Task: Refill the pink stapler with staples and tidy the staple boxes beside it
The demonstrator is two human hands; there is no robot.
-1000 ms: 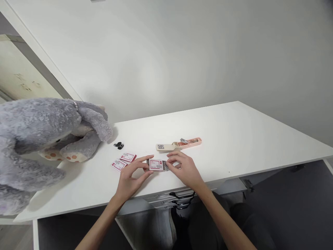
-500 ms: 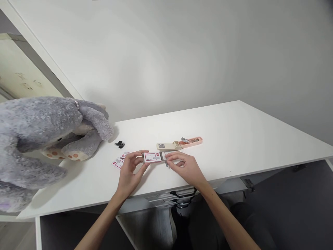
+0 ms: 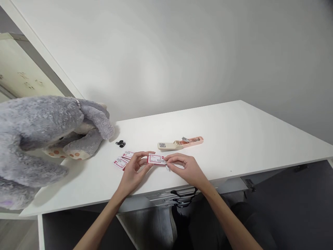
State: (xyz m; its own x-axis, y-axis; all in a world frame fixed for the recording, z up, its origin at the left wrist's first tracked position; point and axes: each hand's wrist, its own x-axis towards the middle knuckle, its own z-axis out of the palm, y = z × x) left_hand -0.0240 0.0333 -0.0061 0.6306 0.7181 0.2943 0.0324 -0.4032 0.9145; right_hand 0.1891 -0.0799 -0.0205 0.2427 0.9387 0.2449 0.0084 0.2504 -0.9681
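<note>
A small flat red-and-white box [image 3: 155, 159] lies between my two hands just above the white tabletop. My left hand [image 3: 135, 172] grips its left end, thumb on the near side and fingers on the far side. The fingertips of my right hand [image 3: 184, 166] are pinched together at the box's right end. A short silvery strip [image 3: 167, 166] shows just below those fingertips; whether it is held or lying on the table is unclear. Beyond the box lies a long hinged cream-and-pink case [image 3: 179, 143], spread open, with metal pieces in its pink half.
More red-and-white boxes [image 3: 120, 162] lie left of my left hand. Behind them is a small black object [image 3: 120, 143]. A large grey plush toy [image 3: 52, 121] covers the table's left end. Drawers with black handles [image 3: 183, 192] sit under the front edge.
The box's inner part, which stuck out at the right end, has slid inside. The box and my left hand have come slightly right, closer to my right hand.
</note>
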